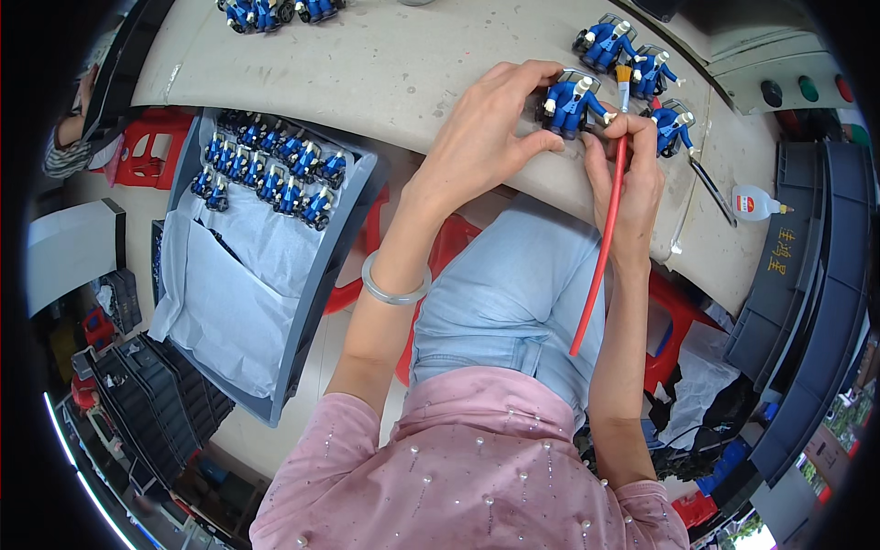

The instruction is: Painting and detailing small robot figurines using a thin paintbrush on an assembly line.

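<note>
Between my hands on the table is a small figurine [568, 103] in a blue suit, seated in a dark wheelchair. My left hand [490, 124] is closed on it, fingers at its back and thumb near its lower front. In my right hand [628, 174] is a paintbrush [612, 220] with a long red handle. Its tan bristles point away from me, and the fingertips of that hand are close to the figurine's side. Three similar figurines stand just beyond and to the right, one of them a blue-suited figurine [672, 126] beside my right hand.
Left of me, a grey crate [321, 302] lined with white paper holds rows of these figurines. More figurines [266, 13] stand at the table's far left. At the right lie a black pen-like tool [713, 192] and a clear squeeze bottle [756, 203]. Stacked dark crates [802, 266] stand beyond the table's right edge.
</note>
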The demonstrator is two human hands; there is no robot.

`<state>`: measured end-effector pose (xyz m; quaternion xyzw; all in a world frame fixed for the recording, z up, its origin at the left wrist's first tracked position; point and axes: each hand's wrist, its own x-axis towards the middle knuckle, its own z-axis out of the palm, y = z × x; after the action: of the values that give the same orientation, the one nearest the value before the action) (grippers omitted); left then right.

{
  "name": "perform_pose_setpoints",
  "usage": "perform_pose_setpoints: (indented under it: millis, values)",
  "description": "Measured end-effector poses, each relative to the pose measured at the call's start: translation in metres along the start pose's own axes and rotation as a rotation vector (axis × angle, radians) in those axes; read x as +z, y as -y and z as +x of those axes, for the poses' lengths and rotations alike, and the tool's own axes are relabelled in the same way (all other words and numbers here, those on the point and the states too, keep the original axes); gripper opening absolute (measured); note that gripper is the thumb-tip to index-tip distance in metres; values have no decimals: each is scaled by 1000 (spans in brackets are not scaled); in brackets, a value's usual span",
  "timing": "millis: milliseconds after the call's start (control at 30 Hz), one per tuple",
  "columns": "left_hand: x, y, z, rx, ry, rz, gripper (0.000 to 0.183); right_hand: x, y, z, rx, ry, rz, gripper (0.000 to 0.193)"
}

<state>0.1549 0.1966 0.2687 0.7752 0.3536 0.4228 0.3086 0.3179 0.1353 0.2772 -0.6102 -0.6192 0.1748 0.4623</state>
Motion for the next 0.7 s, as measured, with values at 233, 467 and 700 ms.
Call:
perform_pose_setpoints:
  millis: [233, 467, 700]
  values:
    - [-1, -2, 0, -17, 10, 5, 60, -1, -1, 0, -15, 3, -4, 20]
    - [-2, -4, 2, -21, 21, -1, 59, 0, 1, 0, -37, -16, -10, 19]
    - [-4, -6, 2, -38, 26, -23, 57, -3, 0, -1, -34, -22, 5, 23]
